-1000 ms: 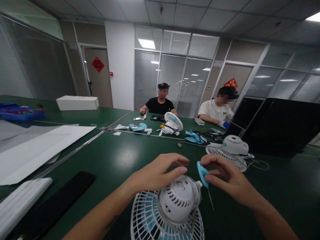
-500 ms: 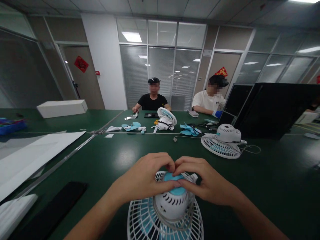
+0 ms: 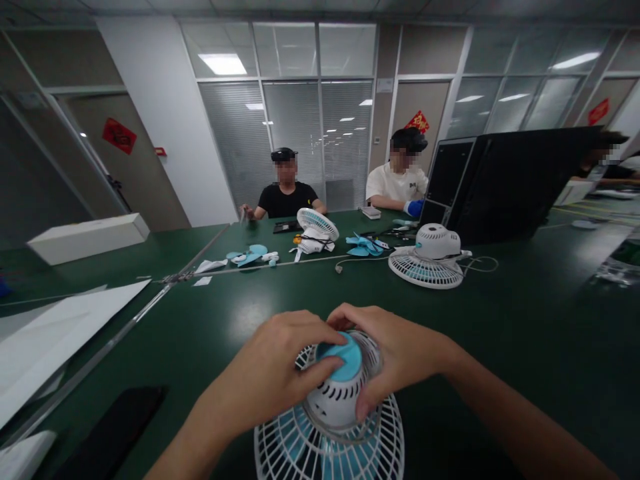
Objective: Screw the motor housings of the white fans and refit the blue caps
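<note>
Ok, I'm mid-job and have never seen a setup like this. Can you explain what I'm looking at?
There's no machine here: each grip is a person's bare hand. The view comes from a camera worn on that person's head, looking forward and down.

Directly below is a fan lying grille-down on a dark green table, its white housing upward. The left grip has thumb and fingers on a light-blue cap on top of the housing; the right grip curls around the housing's side.

Farther away are a second grille-down fan, a tilted fan and light-blue blades. To the left are white sheets and a long black item I can't identify. Other people sit beyond.
</note>
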